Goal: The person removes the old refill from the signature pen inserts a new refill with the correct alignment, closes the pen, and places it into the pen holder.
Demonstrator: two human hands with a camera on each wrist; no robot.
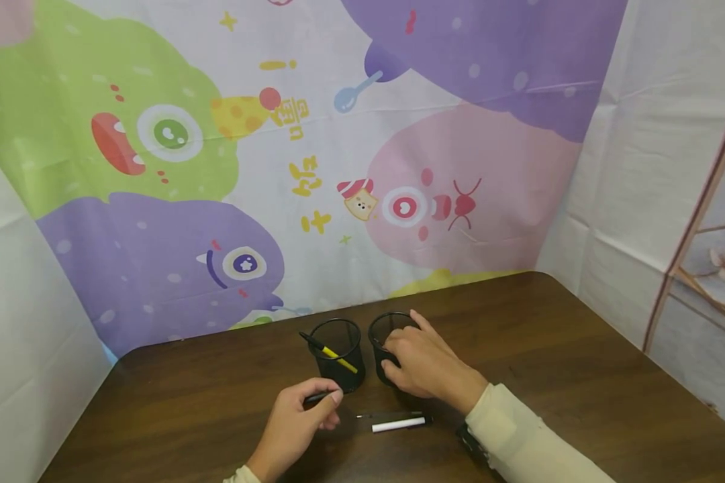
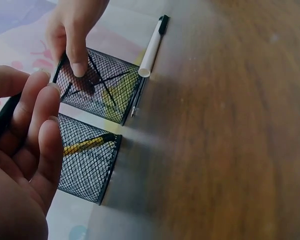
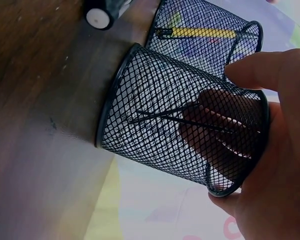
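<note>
My left hand (image 1: 296,419) pinches a short-looking dark pen (image 1: 317,397) between thumb and fingers, in front of the left pen holder. My right hand (image 1: 429,362) reaches over the rim of the right black mesh pen holder (image 3: 155,135). Several of its fingers are inside, and the thumb is outside along the wall. Thin dark sticks (image 3: 175,120) cross inside that holder; whether the fingers grip one cannot be told. The left black mesh pen holder (image 1: 341,365) stands upright beside it, with a yellow-and-black pen (image 1: 332,352) leaning in it.
On the brown table (image 1: 217,402), a white pen with a dark cap (image 1: 399,424) lies in front of the right holder. A thin dark stick with a metallic tip (image 1: 389,415) lies alongside. Behind the table hangs a cartoon-printed cloth (image 1: 338,268).
</note>
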